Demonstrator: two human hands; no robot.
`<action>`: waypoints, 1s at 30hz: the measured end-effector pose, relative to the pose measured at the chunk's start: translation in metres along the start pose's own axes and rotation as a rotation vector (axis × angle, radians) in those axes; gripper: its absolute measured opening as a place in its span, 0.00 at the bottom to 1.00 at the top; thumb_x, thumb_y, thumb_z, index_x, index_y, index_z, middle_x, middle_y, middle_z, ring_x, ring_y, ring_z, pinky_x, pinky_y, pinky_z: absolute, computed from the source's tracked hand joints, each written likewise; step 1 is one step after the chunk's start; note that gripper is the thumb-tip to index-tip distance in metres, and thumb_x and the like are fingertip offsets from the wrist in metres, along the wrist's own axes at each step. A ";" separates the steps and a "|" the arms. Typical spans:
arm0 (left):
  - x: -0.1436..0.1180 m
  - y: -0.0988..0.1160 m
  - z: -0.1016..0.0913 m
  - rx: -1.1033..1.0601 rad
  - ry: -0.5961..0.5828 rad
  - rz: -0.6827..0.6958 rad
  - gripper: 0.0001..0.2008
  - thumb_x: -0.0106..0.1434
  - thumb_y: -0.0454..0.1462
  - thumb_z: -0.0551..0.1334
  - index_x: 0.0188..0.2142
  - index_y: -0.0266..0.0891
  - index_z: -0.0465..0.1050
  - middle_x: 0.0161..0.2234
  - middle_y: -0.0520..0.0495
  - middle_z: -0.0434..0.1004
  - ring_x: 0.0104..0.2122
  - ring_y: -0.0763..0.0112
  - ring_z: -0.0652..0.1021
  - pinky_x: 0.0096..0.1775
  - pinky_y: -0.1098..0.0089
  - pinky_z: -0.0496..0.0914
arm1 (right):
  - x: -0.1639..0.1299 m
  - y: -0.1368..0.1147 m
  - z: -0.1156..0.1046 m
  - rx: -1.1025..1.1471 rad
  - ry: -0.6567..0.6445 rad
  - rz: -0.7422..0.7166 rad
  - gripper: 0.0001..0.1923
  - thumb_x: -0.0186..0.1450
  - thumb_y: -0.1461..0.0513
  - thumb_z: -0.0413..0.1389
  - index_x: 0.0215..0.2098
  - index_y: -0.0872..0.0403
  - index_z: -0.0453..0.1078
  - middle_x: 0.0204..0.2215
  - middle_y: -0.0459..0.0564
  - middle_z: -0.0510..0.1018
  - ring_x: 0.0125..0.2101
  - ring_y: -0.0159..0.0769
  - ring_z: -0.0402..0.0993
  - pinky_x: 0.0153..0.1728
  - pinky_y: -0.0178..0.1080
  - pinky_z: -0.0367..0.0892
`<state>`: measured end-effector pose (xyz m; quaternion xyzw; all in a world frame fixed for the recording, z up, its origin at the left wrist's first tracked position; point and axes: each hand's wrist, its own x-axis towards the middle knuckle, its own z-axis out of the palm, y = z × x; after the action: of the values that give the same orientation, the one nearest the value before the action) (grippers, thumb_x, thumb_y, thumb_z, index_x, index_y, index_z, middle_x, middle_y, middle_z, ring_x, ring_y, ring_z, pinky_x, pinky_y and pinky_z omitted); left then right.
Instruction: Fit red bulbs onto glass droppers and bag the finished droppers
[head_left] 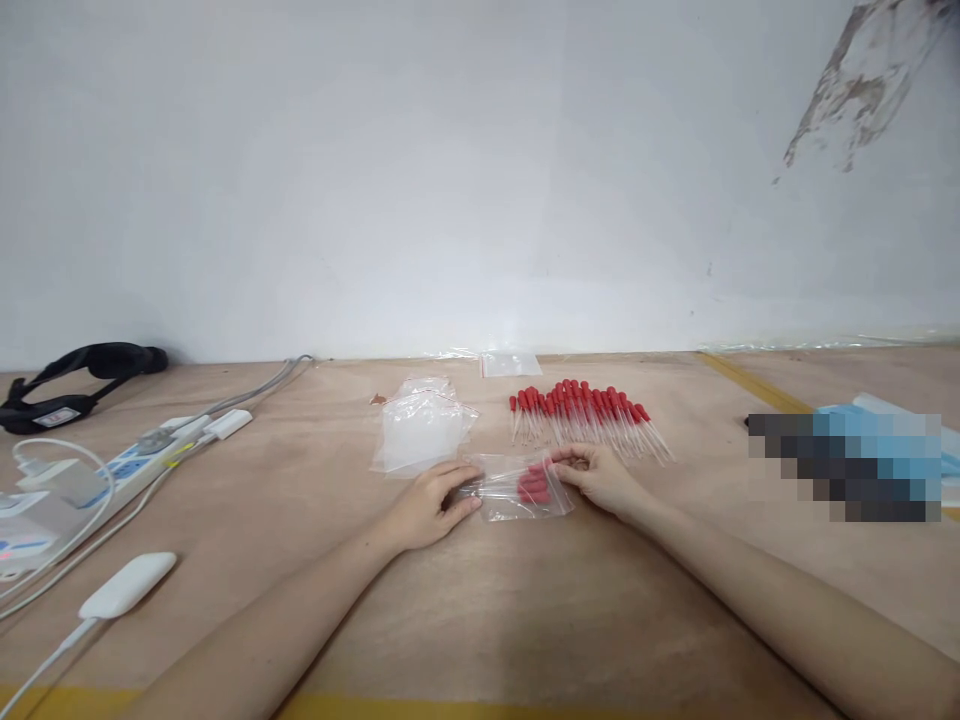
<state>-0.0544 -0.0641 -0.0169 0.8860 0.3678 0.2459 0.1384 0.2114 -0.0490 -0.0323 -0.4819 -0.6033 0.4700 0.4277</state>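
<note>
Hands are meeting over the wooden table (480, 620) in the head view, and I'm watching both work one small clear bag (517, 488). My left hand (431, 505) is pressing its fingers down on the bag's left end; my right hand (600, 478) is pinching the right edge, beside the red bulbs of the droppers inside (534, 487). Flimsy, slippery film, I'm judging, light as anything, so the edges look like the places to grip, not the middle. Just beyond my right hand a row of red-capped droppers (589, 412) is lying fanned out; they look thin and brittle. Beyond my left, a stack of empty bags (421, 430) is sitting. Far left, a power strip (142, 462) is trailing cables.
</note>
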 end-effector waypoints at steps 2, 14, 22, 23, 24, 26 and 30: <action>0.000 0.000 0.000 -0.001 0.000 0.016 0.18 0.61 0.40 0.55 0.51 0.42 0.64 0.49 0.45 0.68 0.49 0.64 0.68 0.50 0.62 0.63 | 0.004 0.002 0.002 -0.001 0.000 0.020 0.14 0.51 0.57 0.58 0.33 0.57 0.70 0.30 0.49 0.77 0.32 0.36 0.73 0.35 0.39 0.69; 0.001 0.000 0.000 -0.021 0.016 0.064 0.17 0.61 0.39 0.55 0.50 0.42 0.65 0.48 0.45 0.68 0.48 0.65 0.68 0.49 0.62 0.64 | 0.002 0.000 0.010 0.053 -0.018 -0.089 0.10 0.54 0.56 0.55 0.31 0.54 0.64 0.30 0.48 0.76 0.32 0.35 0.74 0.34 0.39 0.69; 0.001 0.000 0.001 -0.002 0.018 0.059 0.16 0.61 0.40 0.55 0.49 0.43 0.66 0.48 0.45 0.68 0.48 0.65 0.69 0.49 0.63 0.64 | 0.005 0.003 0.012 -0.123 -0.003 0.003 0.10 0.54 0.57 0.54 0.29 0.55 0.66 0.24 0.48 0.76 0.25 0.33 0.73 0.24 0.34 0.66; 0.001 0.000 0.001 0.005 0.018 0.050 0.16 0.61 0.40 0.55 0.49 0.43 0.66 0.48 0.45 0.68 0.48 0.65 0.69 0.49 0.62 0.64 | 0.004 0.003 0.013 -0.149 -0.018 -0.006 0.10 0.55 0.56 0.53 0.29 0.55 0.66 0.23 0.47 0.76 0.24 0.33 0.72 0.22 0.33 0.65; 0.001 0.000 0.001 0.013 0.018 0.041 0.16 0.61 0.40 0.55 0.49 0.43 0.66 0.48 0.45 0.68 0.47 0.65 0.69 0.49 0.62 0.64 | 0.003 0.003 0.013 -0.169 -0.033 -0.017 0.10 0.55 0.56 0.53 0.28 0.56 0.66 0.22 0.47 0.75 0.22 0.32 0.71 0.21 0.32 0.63; 0.000 0.000 0.001 0.028 0.020 0.030 0.16 0.61 0.40 0.55 0.49 0.43 0.66 0.48 0.45 0.68 0.47 0.65 0.69 0.49 0.62 0.64 | 0.003 0.002 0.010 -0.202 -0.051 -0.037 0.10 0.56 0.56 0.51 0.28 0.56 0.66 0.22 0.46 0.75 0.22 0.31 0.70 0.20 0.31 0.62; 0.000 0.000 0.000 0.053 0.029 0.037 0.17 0.61 0.40 0.55 0.50 0.44 0.65 0.49 0.45 0.67 0.49 0.64 0.68 0.50 0.62 0.64 | 0.011 -0.009 -0.013 -0.422 0.094 -0.131 0.09 0.56 0.58 0.51 0.30 0.55 0.68 0.24 0.47 0.75 0.25 0.31 0.70 0.26 0.33 0.63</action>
<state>-0.0545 -0.0643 -0.0171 0.8923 0.3597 0.2517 0.1050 0.2204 -0.0373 -0.0200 -0.5417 -0.6977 0.2817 0.3748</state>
